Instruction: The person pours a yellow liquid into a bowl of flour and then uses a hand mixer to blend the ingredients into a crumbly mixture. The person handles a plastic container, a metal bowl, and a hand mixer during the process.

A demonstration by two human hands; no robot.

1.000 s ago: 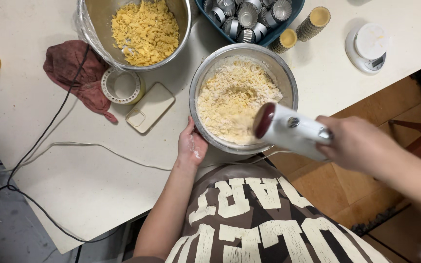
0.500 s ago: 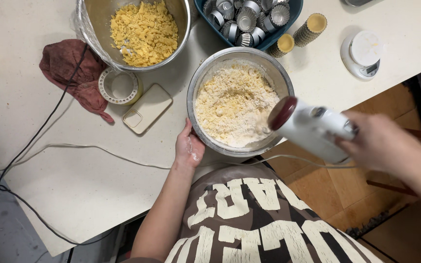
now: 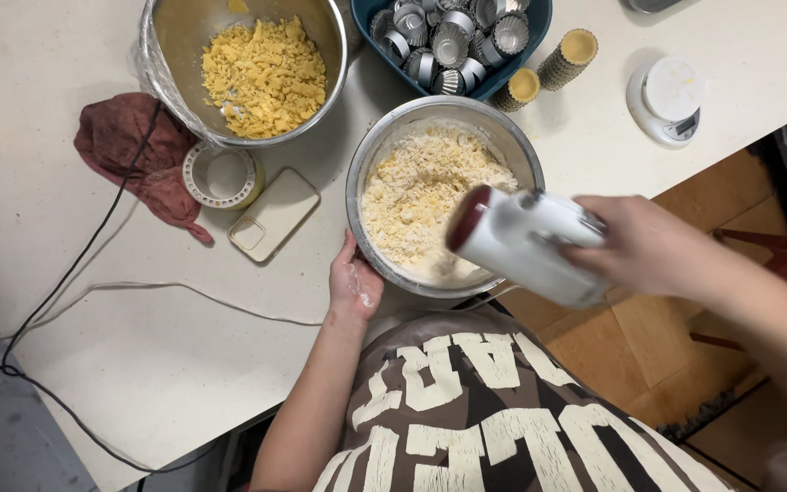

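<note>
The hand mixer [image 3: 526,244], white with a dark red end, hangs over the 4 o'clock edge of the steel bowl [image 3: 368,162] of pale crumbly dough, which sits near the table's front edge, just right of the middle of the view. The right hand [image 3: 638,246] is wrapped around the mixer's handle, coming in from 3 o'clock; the mixer looks blurred. The left hand [image 3: 354,281] rests against the bowl's outer wall at 7 o'clock, fingers curved to the rim and dusted with flour.

At 10 o'clock from this bowl stands a larger steel bowl [image 3: 164,87] holding yellow crumbled dough. Between the two, lower down, lie a phone [image 3: 274,214] face down and, touching its upper left corner, a roll of tape [image 3: 221,175]. A reddish cloth [image 3: 134,155] lies just left of the tape, crossed by a black cord [image 3: 66,273] running toward 8 o'clock.

At 12 o'clock sits a blue tub [image 3: 539,23] of small fluted metal tins. Two stacks of filled tart tins [image 3: 548,73] lie on their sides at 1 o'clock, and a white kitchen scale [image 3: 667,100] stands at 2 o'clock.
</note>
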